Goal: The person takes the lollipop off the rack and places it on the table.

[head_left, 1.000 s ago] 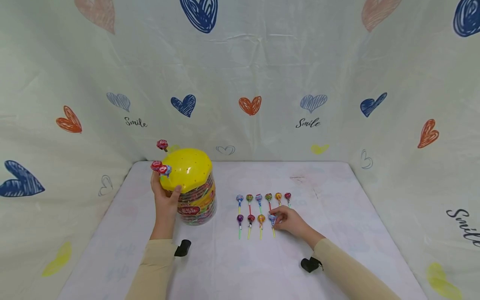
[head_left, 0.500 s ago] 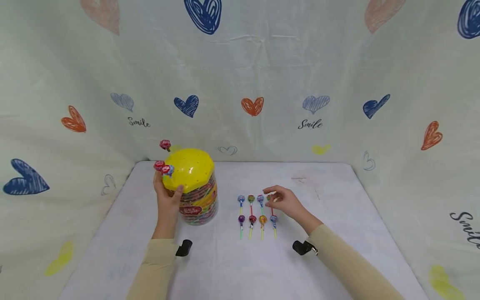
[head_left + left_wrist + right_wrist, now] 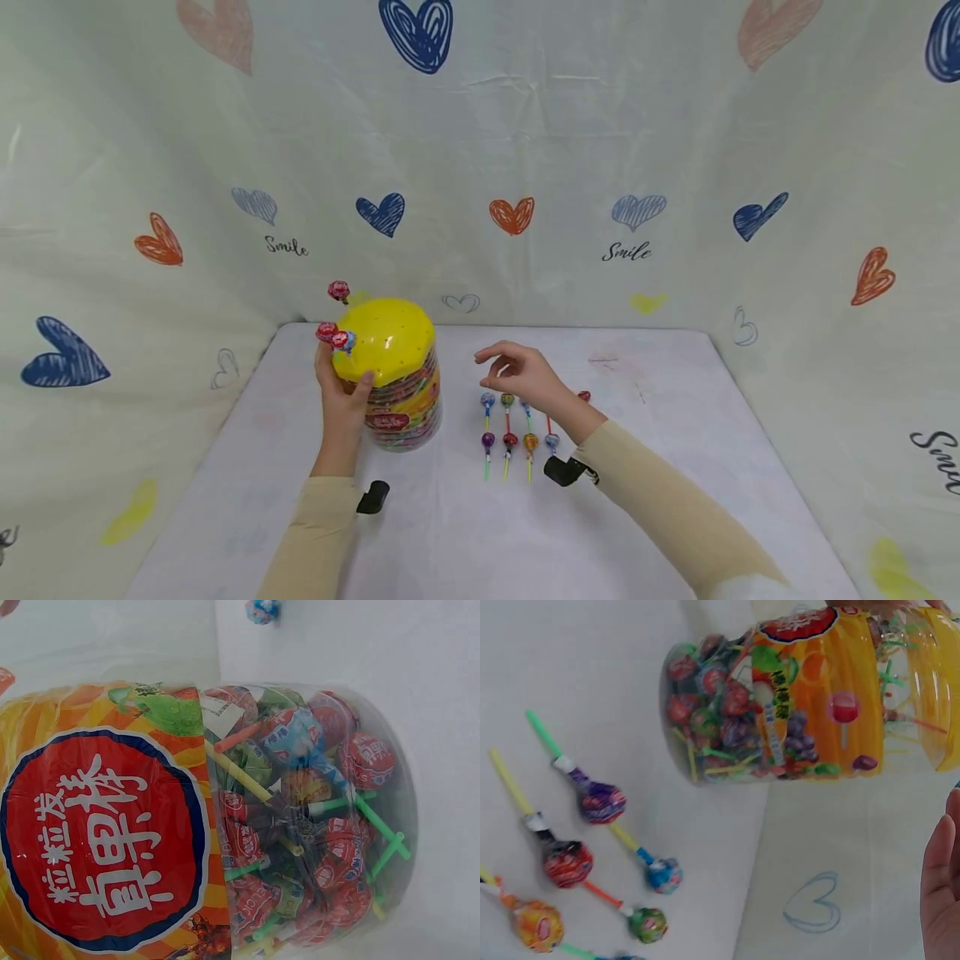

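Note:
A clear plastic jar (image 3: 408,412) full of wrapped lollipops stands on the table at left, topped by a yellow lid (image 3: 390,333). My left hand (image 3: 343,408) grips the jar near its top, thumb on the near side. Several lollipops (image 3: 339,290) stick up by the lid's left edge. To the jar's right, my right hand (image 3: 521,375) hovers above the lollipop rows, fingers loosely bent, holding nothing. A purple lollipop (image 3: 487,440) begins the front row; a blue lollipop (image 3: 487,400) begins the back row. Right hand and sleeve hide part of the back row.
The white table (image 3: 450,542) runs back to a hanging cloth (image 3: 570,150) printed with hearts, which also encloses both sides. A black wrist camera (image 3: 373,497) is on the left arm and another black camera (image 3: 564,471) on the right.
My right hand has left the blue lollipop at the front row's right end, rising and moving left toward the jar. The left hand keeps its hold on the jar.

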`<state>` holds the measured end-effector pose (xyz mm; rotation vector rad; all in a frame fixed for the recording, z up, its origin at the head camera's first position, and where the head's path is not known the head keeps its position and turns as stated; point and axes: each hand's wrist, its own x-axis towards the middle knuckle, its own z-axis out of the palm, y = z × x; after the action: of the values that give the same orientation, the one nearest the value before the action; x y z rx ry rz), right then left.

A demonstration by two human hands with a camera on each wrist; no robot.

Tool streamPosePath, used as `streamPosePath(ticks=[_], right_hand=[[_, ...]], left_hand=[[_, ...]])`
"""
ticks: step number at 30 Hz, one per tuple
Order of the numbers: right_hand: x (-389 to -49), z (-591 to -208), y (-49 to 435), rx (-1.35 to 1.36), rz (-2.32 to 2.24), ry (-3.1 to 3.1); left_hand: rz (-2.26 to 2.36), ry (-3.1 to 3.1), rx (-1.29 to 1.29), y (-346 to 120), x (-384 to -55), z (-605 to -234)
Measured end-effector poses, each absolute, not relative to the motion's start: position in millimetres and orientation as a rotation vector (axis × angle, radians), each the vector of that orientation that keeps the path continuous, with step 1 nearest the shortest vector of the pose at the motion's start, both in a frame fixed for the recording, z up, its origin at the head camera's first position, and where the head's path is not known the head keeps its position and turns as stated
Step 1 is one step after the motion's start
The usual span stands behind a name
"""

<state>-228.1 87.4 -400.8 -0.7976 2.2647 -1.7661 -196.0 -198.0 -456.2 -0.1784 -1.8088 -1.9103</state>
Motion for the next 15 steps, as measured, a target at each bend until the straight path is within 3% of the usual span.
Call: streamPosePath(ticks=[15], right_hand=[[-246.7, -387.1, 15.8, -1.044, -1.981, 2.126]], left_hand=[[-1.909, -1.858, -0.136, -199.5, -194.5, -455.0]])
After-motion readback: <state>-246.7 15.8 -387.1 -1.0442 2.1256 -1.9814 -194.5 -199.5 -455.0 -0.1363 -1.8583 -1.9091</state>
